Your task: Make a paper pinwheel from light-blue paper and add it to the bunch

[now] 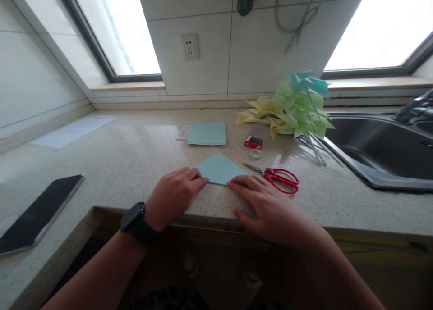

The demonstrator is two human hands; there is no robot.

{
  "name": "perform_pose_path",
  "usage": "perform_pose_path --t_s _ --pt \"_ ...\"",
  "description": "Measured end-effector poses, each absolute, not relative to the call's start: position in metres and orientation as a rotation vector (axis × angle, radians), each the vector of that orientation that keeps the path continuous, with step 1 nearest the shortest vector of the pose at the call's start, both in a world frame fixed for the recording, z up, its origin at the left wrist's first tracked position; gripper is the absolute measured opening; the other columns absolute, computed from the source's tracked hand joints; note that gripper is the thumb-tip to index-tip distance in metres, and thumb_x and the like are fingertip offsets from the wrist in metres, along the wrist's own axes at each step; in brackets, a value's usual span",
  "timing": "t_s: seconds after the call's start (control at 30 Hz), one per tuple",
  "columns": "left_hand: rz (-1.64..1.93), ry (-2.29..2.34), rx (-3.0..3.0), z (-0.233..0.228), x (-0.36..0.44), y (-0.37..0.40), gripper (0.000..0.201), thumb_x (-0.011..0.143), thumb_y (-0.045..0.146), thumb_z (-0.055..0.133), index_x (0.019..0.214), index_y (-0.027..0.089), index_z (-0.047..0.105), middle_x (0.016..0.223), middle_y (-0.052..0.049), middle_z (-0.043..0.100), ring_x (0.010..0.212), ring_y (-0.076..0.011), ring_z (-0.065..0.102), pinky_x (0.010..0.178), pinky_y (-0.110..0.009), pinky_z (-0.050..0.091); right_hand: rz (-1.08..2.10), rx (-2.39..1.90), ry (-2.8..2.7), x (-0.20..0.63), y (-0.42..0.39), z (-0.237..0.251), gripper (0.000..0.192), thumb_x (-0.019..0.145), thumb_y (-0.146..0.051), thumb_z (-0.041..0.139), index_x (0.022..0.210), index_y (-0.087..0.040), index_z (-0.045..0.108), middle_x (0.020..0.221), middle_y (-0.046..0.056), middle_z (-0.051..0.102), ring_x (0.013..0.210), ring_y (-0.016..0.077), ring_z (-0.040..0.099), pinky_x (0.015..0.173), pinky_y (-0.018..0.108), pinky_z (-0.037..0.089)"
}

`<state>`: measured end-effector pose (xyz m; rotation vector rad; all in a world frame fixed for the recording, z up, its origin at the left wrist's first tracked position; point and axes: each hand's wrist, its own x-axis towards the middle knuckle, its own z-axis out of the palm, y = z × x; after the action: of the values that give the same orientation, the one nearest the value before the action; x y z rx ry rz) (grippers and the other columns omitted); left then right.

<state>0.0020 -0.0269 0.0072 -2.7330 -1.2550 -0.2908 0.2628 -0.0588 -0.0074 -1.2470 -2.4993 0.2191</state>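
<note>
A light blue paper sheet folded into a triangle lies flat on the speckled countertop near its front edge. My left hand, with a black watch on the wrist, presses its fingertips on the triangle's left corner. My right hand presses down on the right corner, fingers flat along the folded edge. Red-handled scissors lie just right of my right hand.
A stack of light blue paper lies further back. A small red box and a tape roll sit beside a pile of yellow, green and blue paper pinwheels. A steel sink is at right, a dark phone at left.
</note>
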Motion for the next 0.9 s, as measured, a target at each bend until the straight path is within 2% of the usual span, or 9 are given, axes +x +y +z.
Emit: perform_pose_path --t_s 0.17,0.37,0.5,0.6,0.77,0.9 --pt "-0.316 -1.293 -2.719 0.01 0.005 -0.036 0.025 0.101 0.016 0.052 0.117 0.021 0.07 0.103 -0.008 0.067 0.096 -0.024 0.064 0.085 -0.041 0.057 0.214 -1.2 -2.449 0.262 -0.063 -0.005 0.048 0.089 -0.03 0.063 0.136 -0.02 0.058 0.135 0.011 0.062 0.124 0.0295 0.056 0.107 0.05 0.047" --pt "-0.427 -1.322 -2.778 0.006 0.011 -0.056 0.018 0.098 0.016 0.055 0.111 0.02 0.067 0.11 -0.008 0.071 0.103 -0.0244 0.067 0.094 -0.044 0.057 0.15 -1.193 -2.456 0.265 -0.067 -0.007 0.037 0.091 -0.031 0.062 0.126 -0.019 0.061 0.132 0.012 0.065 0.121 0.0303 0.059 0.102 0.05 0.051" --pt "-0.52 -1.352 -2.796 -0.002 0.014 -0.07 0.021 0.098 0.016 0.054 0.118 0.018 0.061 0.121 -0.01 0.071 0.115 -0.0271 0.066 0.101 -0.049 0.055 0.055 -1.216 -2.447 0.258 -0.075 -0.007 0.043 0.093 -0.027 0.058 0.134 -0.014 0.057 0.134 0.015 0.065 0.122 0.0321 0.058 0.103 0.052 0.05" --pt "-0.57 -1.351 -2.812 -0.008 0.017 -0.078 0.025 0.098 0.015 0.053 0.122 0.02 0.058 0.129 -0.01 0.069 0.124 -0.0273 0.062 0.106 -0.05 0.053 0.011 -1.188 -2.452 0.245 -0.084 -0.01 0.05 0.093 -0.023 0.057 0.141 -0.013 0.053 0.134 0.013 0.065 0.122 0.0314 0.058 0.106 0.052 0.047" --pt "-0.653 -1.427 -2.819 -0.013 0.018 -0.086 0.039 0.095 0.02 0.055 0.134 0.017 0.046 0.13 -0.016 0.067 0.121 -0.03 0.064 0.102 -0.053 0.055 -0.014 -1.206 -2.426 0.224 -0.096 -0.019 0.057 0.087 -0.019 0.06 0.143 -0.01 0.053 0.137 0.014 0.062 0.124 0.0321 0.055 0.112 0.053 0.043" --pt "-0.633 -1.479 -2.867 -0.007 0.016 -0.086 0.042 0.095 0.028 0.057 0.134 0.019 0.044 0.13 -0.016 0.067 0.118 -0.0306 0.066 0.101 -0.052 0.056 -0.071 -1.248 -2.383 0.218 -0.101 -0.026 0.055 0.088 -0.019 0.059 0.141 -0.008 0.054 0.125 0.017 0.065 0.116 0.0344 0.056 0.106 0.056 0.047"
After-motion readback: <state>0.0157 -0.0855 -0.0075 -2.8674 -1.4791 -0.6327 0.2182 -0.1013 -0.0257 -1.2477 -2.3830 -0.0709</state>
